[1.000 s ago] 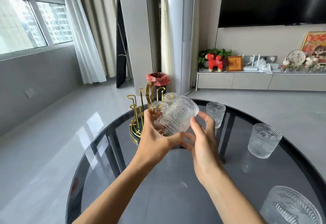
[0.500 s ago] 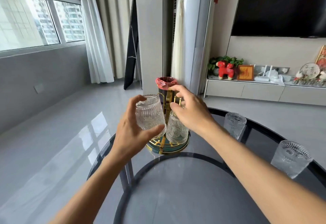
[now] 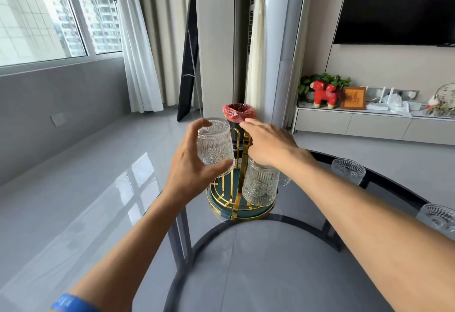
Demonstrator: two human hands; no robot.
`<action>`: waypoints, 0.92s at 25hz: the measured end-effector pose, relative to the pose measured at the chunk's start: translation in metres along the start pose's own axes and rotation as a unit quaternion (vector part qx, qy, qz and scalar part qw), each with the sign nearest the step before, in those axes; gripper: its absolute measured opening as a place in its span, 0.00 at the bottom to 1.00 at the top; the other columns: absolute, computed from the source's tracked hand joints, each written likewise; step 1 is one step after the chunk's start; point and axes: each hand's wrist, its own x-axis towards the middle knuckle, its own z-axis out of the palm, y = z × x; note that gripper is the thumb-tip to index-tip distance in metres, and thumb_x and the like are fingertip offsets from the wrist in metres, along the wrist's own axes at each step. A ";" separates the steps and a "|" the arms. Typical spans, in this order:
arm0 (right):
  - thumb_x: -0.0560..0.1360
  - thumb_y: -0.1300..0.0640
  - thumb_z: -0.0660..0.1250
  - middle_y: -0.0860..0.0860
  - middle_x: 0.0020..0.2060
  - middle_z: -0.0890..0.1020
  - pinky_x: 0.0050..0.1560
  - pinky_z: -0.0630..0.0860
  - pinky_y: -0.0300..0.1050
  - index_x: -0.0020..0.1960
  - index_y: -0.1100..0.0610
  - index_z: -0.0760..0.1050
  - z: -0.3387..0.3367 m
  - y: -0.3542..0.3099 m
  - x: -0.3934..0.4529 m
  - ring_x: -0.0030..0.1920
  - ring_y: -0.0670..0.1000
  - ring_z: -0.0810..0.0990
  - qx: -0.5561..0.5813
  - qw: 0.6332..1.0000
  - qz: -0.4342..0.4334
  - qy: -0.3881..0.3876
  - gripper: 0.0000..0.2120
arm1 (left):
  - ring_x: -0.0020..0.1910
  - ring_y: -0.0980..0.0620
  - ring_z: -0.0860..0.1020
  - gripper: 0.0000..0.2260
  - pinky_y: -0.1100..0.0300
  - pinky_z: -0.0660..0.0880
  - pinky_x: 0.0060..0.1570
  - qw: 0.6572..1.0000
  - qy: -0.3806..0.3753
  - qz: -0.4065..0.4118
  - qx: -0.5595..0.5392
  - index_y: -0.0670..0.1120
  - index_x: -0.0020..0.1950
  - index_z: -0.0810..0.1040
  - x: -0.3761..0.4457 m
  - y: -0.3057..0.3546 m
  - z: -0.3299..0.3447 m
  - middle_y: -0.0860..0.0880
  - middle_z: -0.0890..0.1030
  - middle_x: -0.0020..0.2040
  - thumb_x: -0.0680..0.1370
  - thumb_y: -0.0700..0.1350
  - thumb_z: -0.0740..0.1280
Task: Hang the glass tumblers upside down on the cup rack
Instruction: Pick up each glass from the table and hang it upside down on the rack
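A ribbed glass tumbler (image 3: 214,144) is upside down in my left hand (image 3: 187,171), which holds it over the left side of the gold cup rack (image 3: 221,203) with its green round base. A second tumbler (image 3: 259,186) hangs upside down on the rack's right side. My right hand (image 3: 270,144) lies palm down on the top of the rack's gold centre post, just above that hung tumbler; its fingertips are hidden. Two more tumblers stand upright on the table, one at the far right (image 3: 348,170) and one at the right edge (image 3: 437,217).
The rack stands at the far edge of a round dark glass table (image 3: 270,262). Beyond it on the floor is a bin with a red bag (image 3: 237,115). A low cabinet with ornaments (image 3: 369,122) runs along the right wall.
My left hand took the tumbler alone, turned it upside down and brought it to the rack's left side. My right hand let go of it and moved onto the rack's top.
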 end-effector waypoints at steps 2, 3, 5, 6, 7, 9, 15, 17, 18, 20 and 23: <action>0.70 0.69 0.57 0.52 0.65 0.76 0.49 0.72 0.53 0.67 0.52 0.68 -0.003 0.002 0.001 0.57 0.59 0.77 0.010 1.000 -0.003 0.000 0.27 | 0.54 0.53 0.78 0.35 0.58 0.74 0.51 1.000 -0.011 0.008 0.017 0.60 0.65 0.63 0.000 -0.002 0.005 0.59 0.74 0.62 0.65 0.53 0.78; 0.70 0.68 0.57 0.54 0.63 0.77 0.45 0.72 0.52 0.66 0.52 0.67 -0.004 0.003 0.001 0.53 0.59 0.78 0.013 1.000 -0.005 0.000 0.26 | 0.53 0.56 0.76 0.34 0.60 0.72 0.50 0.999 -0.021 0.011 0.033 0.60 0.65 0.63 -0.002 -0.004 0.008 0.61 0.73 0.61 0.65 0.53 0.78; 0.71 0.68 0.57 0.56 0.60 0.79 0.41 0.68 0.51 0.66 0.52 0.66 -0.007 0.002 0.000 0.47 0.59 0.77 0.011 1.000 -0.008 0.000 0.25 | 0.51 0.61 0.72 0.34 0.64 0.69 0.48 0.998 -0.041 0.005 0.052 0.63 0.64 0.62 -0.007 -0.012 0.014 0.64 0.71 0.59 0.65 0.53 0.78; 0.71 0.68 0.57 0.56 0.59 0.80 0.41 0.67 0.51 0.66 0.52 0.66 -0.007 0.003 -0.001 0.45 0.58 0.76 0.007 1.000 -0.009 -0.001 0.25 | 0.52 0.62 0.71 0.34 0.64 0.69 0.47 0.997 -0.050 -0.002 0.052 0.63 0.64 0.62 -0.012 -0.017 0.017 0.64 0.71 0.59 0.65 0.53 0.78; 0.72 0.68 0.57 0.55 0.57 0.80 0.41 0.66 0.51 0.65 0.52 0.65 -0.007 0.003 -0.003 0.44 0.58 0.75 0.002 1.000 -0.009 -0.001 0.24 | 0.53 0.61 0.72 0.34 0.64 0.69 0.48 0.997 -0.058 -0.010 0.051 0.64 0.63 0.62 -0.017 -0.023 0.021 0.64 0.71 0.60 0.65 0.54 0.78; 0.72 0.69 0.58 0.55 0.54 0.80 0.42 0.65 0.51 0.65 0.52 0.64 -0.009 0.001 -0.004 0.42 0.57 0.73 -0.007 1.000 -0.008 0.002 0.24 | 0.55 0.57 0.74 0.34 0.61 0.70 0.51 0.996 -0.070 -0.025 0.049 0.67 0.62 0.61 -0.027 -0.034 0.027 0.62 0.72 0.61 0.64 0.55 0.78; 0.72 0.69 0.58 0.55 0.54 0.79 0.42 0.66 0.52 0.65 0.53 0.63 -0.006 0.001 -0.005 0.41 0.57 0.73 -0.006 1.000 -0.005 0.000 0.24 | 0.57 0.54 0.75 0.34 0.58 0.71 0.53 0.996 -0.062 -0.048 0.034 0.72 0.60 0.58 -0.034 -0.041 0.035 0.62 0.72 0.61 0.63 0.58 0.76; 0.71 0.70 0.58 0.53 0.66 0.75 0.44 0.69 0.53 0.70 0.53 0.60 -0.001 0.003 -0.004 0.47 0.60 0.76 0.001 1.000 -0.008 -0.011 0.29 | 0.58 0.53 0.75 0.35 0.56 0.73 0.53 0.996 -0.058 -0.060 0.035 0.70 0.61 0.59 -0.035 -0.039 0.036 0.62 0.72 0.62 0.64 0.57 0.77; 0.71 0.71 0.58 0.50 0.73 0.68 0.48 0.71 0.54 0.74 0.52 0.57 0.002 0.004 -0.005 0.55 0.60 0.76 0.006 1.000 -0.012 -0.015 0.34 | 0.59 0.52 0.75 0.36 0.54 0.74 0.54 0.995 -0.060 -0.066 0.039 0.69 0.63 0.59 -0.036 -0.038 0.036 0.61 0.72 0.63 0.64 0.56 0.77; 0.70 0.73 0.57 0.45 0.79 0.53 0.64 0.69 0.57 0.79 0.47 0.48 0.008 0.007 -0.012 0.73 0.57 0.64 0.038 0.999 -0.023 0.000 0.43 | 0.64 0.51 0.74 0.42 0.54 0.73 0.58 0.994 -0.067 -0.075 0.047 0.69 0.68 0.57 -0.042 -0.036 0.035 0.57 0.72 0.68 0.64 0.54 0.79; 0.70 0.75 0.54 0.44 0.80 0.50 0.74 0.58 0.57 0.79 0.46 0.47 0.017 0.008 -0.046 0.78 0.51 0.52 0.118 0.989 -0.039 0.077 0.45 | 0.70 0.58 0.65 0.52 0.57 0.66 0.66 0.992 -0.051 -0.105 0.051 0.69 0.75 0.46 -0.065 -0.023 0.030 0.53 0.65 0.75 0.64 0.53 0.80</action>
